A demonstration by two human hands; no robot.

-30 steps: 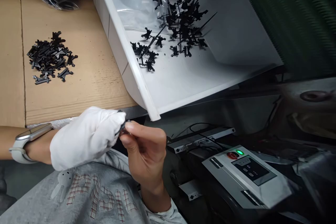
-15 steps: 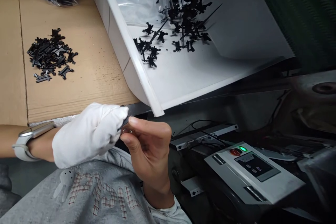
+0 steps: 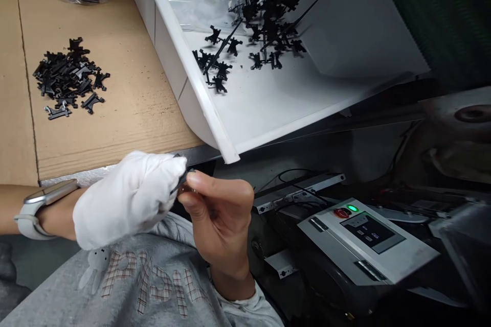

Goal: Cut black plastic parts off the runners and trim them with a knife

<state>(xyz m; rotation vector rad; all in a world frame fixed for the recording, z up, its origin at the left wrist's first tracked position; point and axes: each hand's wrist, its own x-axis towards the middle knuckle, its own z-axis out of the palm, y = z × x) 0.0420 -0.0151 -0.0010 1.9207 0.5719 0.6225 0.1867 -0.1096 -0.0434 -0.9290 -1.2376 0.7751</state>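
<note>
You have a small black plastic part [image 3: 182,181] pinched between your two hands, above your lap and just below the near corner of the tray. Your bare right hand [image 3: 218,219] grasps it between thumb and forefinger, with the other fingers curled beneath. Your left hand in a white cotton glove [image 3: 128,199] is clenched, its covered fingertips closed on the other end of the part, though the cloth hides exactly how they sit. A pale smartwatch [image 3: 48,202] is strapped to your left wrist, and a grey sweatshirt with plaid lettering [image 3: 146,281] lies under your hands.

Ahead and to your left, a loose pile of black plastic parts [image 3: 69,74] lies on a tan cardboard sheet [image 3: 126,117]. Beside it, a tilted white plastic tray [image 3: 194,82] holds black plastic sprues with parts attached [image 3: 268,20]. To your right is a grey control panel with a red button and a lit green lamp [image 3: 364,237].
</note>
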